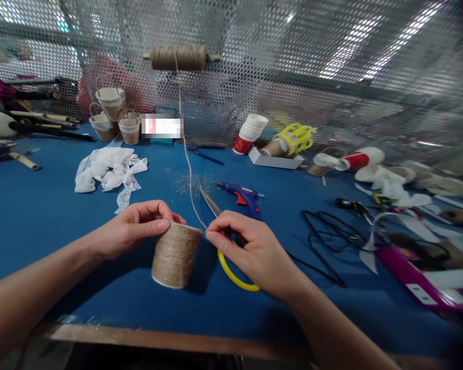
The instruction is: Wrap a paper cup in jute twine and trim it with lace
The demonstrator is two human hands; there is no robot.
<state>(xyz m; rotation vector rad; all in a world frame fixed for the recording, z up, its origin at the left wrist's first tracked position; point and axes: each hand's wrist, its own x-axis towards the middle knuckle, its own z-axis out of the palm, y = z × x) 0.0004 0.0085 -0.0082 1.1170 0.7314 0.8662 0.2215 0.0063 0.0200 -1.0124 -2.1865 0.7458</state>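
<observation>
A paper cup [176,257] wrapped in brown twine tilts above the blue table, its rim pinched by my left hand [142,226]. Between thumb and fingertips, my right hand [247,246] grips the twine [189,172] close to the cup's rim. That strand runs up to a spool of twine [178,58] on a rod at the mesh wall. Scissors with yellow handles [231,275] lie partly under my right hand, which hides their middle. Just beyond them rests a blue glue gun [242,195] with a red trigger.
White lace [110,167] lies left, before several finished small buckets [129,129]. Stacked paper cups [250,132] and a white tray [275,160] stand at the back. Black cable [324,246] and a purple power strip [412,280] occupy the right. The table's front edge [139,336] is near.
</observation>
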